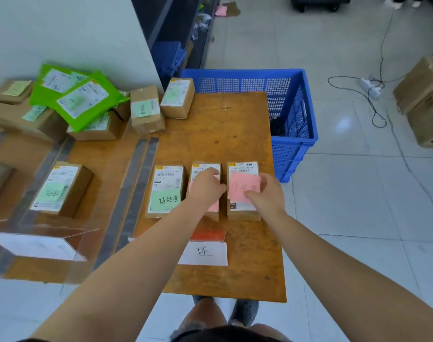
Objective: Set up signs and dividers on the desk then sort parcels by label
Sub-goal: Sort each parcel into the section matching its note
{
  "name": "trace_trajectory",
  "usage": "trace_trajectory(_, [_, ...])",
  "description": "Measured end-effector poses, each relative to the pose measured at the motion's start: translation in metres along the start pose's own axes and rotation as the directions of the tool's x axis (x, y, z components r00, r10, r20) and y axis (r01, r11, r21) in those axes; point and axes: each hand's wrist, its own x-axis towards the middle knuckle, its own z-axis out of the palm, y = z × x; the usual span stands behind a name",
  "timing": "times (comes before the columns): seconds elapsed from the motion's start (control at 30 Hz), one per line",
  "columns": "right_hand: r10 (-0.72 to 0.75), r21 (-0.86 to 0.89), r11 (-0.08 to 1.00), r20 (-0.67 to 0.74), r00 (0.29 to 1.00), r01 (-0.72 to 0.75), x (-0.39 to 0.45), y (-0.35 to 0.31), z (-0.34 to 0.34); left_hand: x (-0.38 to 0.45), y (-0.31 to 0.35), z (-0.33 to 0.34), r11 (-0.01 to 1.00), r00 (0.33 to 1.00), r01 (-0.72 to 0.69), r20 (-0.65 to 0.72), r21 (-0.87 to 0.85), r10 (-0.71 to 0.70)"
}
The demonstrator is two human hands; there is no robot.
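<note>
Bench (235,124) sorting partly done: signs and dividers stand, parcels remain.
Left hand (205,186) rests flat on the middle parcel (206,169); right hand (266,193) pinches a pink label (242,187) on the next parcel (242,208). Beyond the sign (205,253), an unsorted pile (87,107) waits.

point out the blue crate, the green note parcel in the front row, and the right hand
blue crate (250,73), head view, far rim
green note parcel (165,200), head view, on its green note
right hand (266,193), head view, back of hand
</note>
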Motion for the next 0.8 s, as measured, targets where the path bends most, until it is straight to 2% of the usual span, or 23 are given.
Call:
trace_trajectory(0.07, [-0.073,-0.037,0.997,-0.053,0.996,0.072,0.01,-0.02,-0.002,0.006,0.0,-0.022,1.0,0.998,-0.019,-0.055,-0.019,0.018])
trace_trajectory(0.13, [-0.088,-0.08,0.993,-0.072,0.993,0.083,0.021,-0.043,-0.003,0.014,0.0,-0.043,1.0,0.994,-0.021,-0.108,0.004,0.022])
trace_trajectory(0.27, [-0.084,-0.162,0.983,0.04,0.996,0.09,0.027,-0.072,-0.003,0.024,-0.005,-0.068,0.997,0.995,-0.011,-0.094,0.081,0.019])
trace_trajectory(0.43, [-0.248,-0.277,0.919,0.148,0.957,0.281,0.043,-0.124,0.012,0.051,-0.005,-0.1,0.989,0.987,-0.084,-0.127,0.122,0.099])
trace_trajectory(0.53, [-0.265,-0.249,0.921,0.168,0.949,0.301,0.064,-0.165,0.028,0.075,-0.006,-0.127,0.993,0.978,-0.091,-0.181,0.079,0.104])
trace_trajectory(0.63, [-0.25,-0.153,0.95,0.157,0.955,0.274,0.088,-0.2,0.05,0.107,-0.011,-0.15,0.992,0.967,-0.102,-0.227,0.08,0.118])
trace_trajectory(0.8, [-0.204,-0.117,0.968,0.137,0.969,0.22,0.143,-0.234,0.1,0.184,-0.026,-0.17,0.994,0.959,-0.062,-0.272,0.087,0.083])
